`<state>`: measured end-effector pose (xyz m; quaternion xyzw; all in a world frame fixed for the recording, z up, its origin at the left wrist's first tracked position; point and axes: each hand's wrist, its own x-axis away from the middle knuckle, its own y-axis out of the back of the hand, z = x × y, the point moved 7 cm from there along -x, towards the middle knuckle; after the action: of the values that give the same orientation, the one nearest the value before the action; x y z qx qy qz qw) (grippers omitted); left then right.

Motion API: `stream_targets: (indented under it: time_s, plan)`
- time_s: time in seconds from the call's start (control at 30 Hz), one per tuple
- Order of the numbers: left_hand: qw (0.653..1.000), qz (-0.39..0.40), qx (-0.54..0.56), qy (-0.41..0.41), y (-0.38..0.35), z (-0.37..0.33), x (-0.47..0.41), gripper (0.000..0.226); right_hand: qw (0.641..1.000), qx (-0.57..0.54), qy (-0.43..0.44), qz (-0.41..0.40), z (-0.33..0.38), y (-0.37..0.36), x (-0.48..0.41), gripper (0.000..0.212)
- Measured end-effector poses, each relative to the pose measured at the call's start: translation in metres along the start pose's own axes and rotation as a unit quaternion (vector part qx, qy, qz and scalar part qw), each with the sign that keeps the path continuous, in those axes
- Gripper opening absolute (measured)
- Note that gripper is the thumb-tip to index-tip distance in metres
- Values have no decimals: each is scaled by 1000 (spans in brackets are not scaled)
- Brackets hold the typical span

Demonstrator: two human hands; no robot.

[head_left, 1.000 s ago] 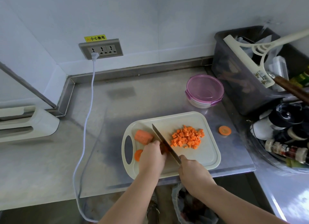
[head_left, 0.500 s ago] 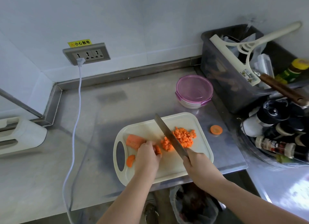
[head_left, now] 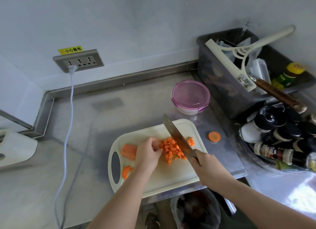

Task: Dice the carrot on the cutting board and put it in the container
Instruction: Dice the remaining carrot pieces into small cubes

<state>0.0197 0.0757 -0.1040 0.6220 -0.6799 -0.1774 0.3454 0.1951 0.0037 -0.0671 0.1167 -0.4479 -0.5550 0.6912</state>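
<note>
A cream cutting board (head_left: 171,175) lies at the counter's front edge. On it sits a pile of diced carrot (head_left: 172,149). My right hand (head_left: 207,168) grips the handle of a cleaver (head_left: 177,137), whose blade slants over the pile's right side. My left hand (head_left: 147,154) lies on the board with its fingertips against the pile's left side. An uncut carrot chunk (head_left: 129,151) lies left of that hand, and a carrot slice (head_left: 126,172) near the board's handle hole. A round container with a purple lid (head_left: 190,97) stands behind the board, lid on.
One carrot slice (head_left: 214,136) lies on the steel counter right of the board. A dark bin (head_left: 227,85) with a squeegee, and a bowl of spice bottles (head_left: 280,143), crowd the right. A white cord (head_left: 68,126) hangs from the wall socket. A trash bag (head_left: 195,211) sits below.
The cleaver has lifted from the cut and swung right over the diced pile. My left hand has left the strip it held and moved right to the pile.
</note>
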Motion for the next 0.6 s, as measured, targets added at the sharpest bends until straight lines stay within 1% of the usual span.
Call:
stream_targets:
  time_s: [0.07, 0.13, 0.17, 0.23, 0.3, 0.33, 0.4, 0.5, 0.6]
  plan:
    - [999, -26, -5, -42, 6, -12, 8, 27, 1000, -16, -1, 7, 2, 0, 0, 24]
    - [992, -35, -41, -112, 4, -33, 20, 31, 999, -48, -1, 15, 4, 1, 1, 25]
    - [987, -30, -66, -143, -2, -41, 27, 39, 998, -67, -4, 18, 5, 2, 2, 26]
    - [977, -5, -126, -174, -18, -50, 40, 60, 995, -97, -15, 23, 5, 3, 4, 28]
    - [958, 22, -204, -203, -33, -53, 52, 77, 994, -107, -20, 23, 6, 5, 4, 23]
    - [947, 26, -241, -209, -38, -49, 55, 83, 994, -107, -21, 21, 6, 6, 5, 22]
    - [944, 26, -267, -190, -42, -41, 55, 86, 995, -102, -21, 15, 7, 8, 5, 22]
    - [954, 56, -238, -172, -39, -42, 53, 78, 996, -90, -14, 20, 7, 9, 9, 22]
    - [944, 49, -265, -192, -34, -48, 46, 74, 995, -92, -11, 31, 7, 8, 11, 22]
